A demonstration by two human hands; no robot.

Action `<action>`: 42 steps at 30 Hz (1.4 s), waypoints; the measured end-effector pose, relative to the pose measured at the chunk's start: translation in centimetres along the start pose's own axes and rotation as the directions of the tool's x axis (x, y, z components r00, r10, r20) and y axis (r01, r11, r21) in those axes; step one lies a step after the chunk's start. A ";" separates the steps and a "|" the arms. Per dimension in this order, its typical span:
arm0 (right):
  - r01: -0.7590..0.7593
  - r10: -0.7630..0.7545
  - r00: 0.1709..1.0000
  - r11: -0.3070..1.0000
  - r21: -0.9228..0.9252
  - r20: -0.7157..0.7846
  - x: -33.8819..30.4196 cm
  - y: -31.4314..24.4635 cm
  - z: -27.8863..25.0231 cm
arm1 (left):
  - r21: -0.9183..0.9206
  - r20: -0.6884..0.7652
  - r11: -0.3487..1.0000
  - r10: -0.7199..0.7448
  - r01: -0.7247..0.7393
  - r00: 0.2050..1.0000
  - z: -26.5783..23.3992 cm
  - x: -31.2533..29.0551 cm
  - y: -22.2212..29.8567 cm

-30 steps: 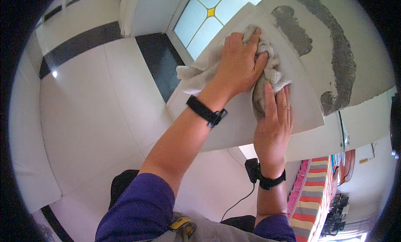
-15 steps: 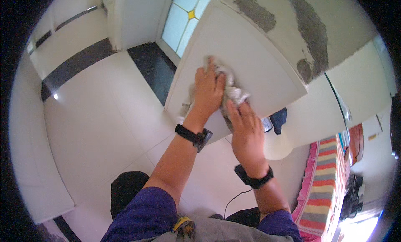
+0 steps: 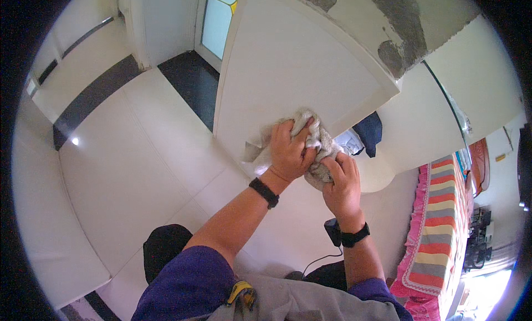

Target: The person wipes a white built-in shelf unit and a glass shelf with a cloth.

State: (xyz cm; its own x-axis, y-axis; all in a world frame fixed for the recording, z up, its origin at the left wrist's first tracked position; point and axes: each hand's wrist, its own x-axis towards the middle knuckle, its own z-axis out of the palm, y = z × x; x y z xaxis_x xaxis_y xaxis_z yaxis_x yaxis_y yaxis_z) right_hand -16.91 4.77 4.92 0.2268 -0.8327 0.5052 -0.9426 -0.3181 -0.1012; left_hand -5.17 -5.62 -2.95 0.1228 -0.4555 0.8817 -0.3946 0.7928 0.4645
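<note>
Bunched between both hands is a greyish-white cloth (image 3: 314,133), crumpled at the lower part of a white panel (image 3: 293,60). My left hand (image 3: 289,153) is curled over the cloth's left side, its fingers pressed into the folds. At the cloth's right side, my right hand (image 3: 342,185) grips it with bent fingers. Folds of the cloth hide some of the fingertips. Each wrist wears a black strap, and a small dark device with a cable sits at the right one.
Dark blue fabric (image 3: 368,133) lies in an opening right of the panel. A bed with a striped cover (image 3: 438,227) stands at the right. Light floor tiles (image 3: 149,171) spread at the left, with a black threshold slab (image 3: 191,85) beyond. Grey patches mark the wall (image 3: 402,30) above.
Both hands have drawn the cloth down the panel toward me. The fingers, flatter before, are now bent and gathered around it. The view has shifted slightly.
</note>
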 end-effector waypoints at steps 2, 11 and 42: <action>0.024 -0.023 0.999 1.000 0.017 -0.046 0.2 -0.2 -0.1 | 0.028 0.017 0.999 -0.038 0.038 0.999 -0.5 1.1 0.8; 0.163 -0.240 0.894 0.961 -0.225 -0.379 2.5 -1.9 -3.8 | -0.157 -0.004 0.984 0.087 -0.087 0.996 -2.0 11.9 3.8; -0.307 0.103 0.947 0.568 0.764 0.304 -3.6 3.3 -4.8 | -0.310 0.732 0.913 0.051 0.264 0.680 -4.6 4.6 8.3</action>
State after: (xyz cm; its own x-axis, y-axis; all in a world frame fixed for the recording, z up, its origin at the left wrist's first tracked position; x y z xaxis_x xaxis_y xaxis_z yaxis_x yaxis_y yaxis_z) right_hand -22.04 8.89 6.87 0.1922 -0.9591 0.2079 -0.4173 -0.2716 -0.8672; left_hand -3.70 0.77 5.34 -0.6032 -0.5651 0.5629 -0.0457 0.7290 0.6829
